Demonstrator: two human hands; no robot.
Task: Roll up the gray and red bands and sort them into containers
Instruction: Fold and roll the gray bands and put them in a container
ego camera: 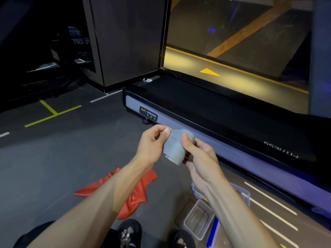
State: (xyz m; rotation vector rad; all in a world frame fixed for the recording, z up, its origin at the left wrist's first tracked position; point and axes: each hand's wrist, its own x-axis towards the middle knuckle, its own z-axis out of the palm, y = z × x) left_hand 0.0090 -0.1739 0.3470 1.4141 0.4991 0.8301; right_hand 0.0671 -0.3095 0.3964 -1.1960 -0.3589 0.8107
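A gray band (174, 147), rolled into a thick roll, is held up in front of me between both hands. My left hand (152, 142) pinches its upper left end with thumb and fingers. My right hand (198, 151) grips the roll from the right, thumb pressed on its front. A red band (141, 188) lies crumpled and unrolled on the dark floor below my left forearm, partly hidden by it. A clear plastic container (198, 219) stands on the floor beside my right forearm, and a second clear container (241, 192) shows behind that arm, mostly hidden.
A treadmill (232, 122) with a black belt and gray side rail runs along the right. My feet in black sandals (129, 233) are at the bottom edge. Yellow and white lines (52, 113) mark the floor at left. A glass wall rises behind the treadmill.
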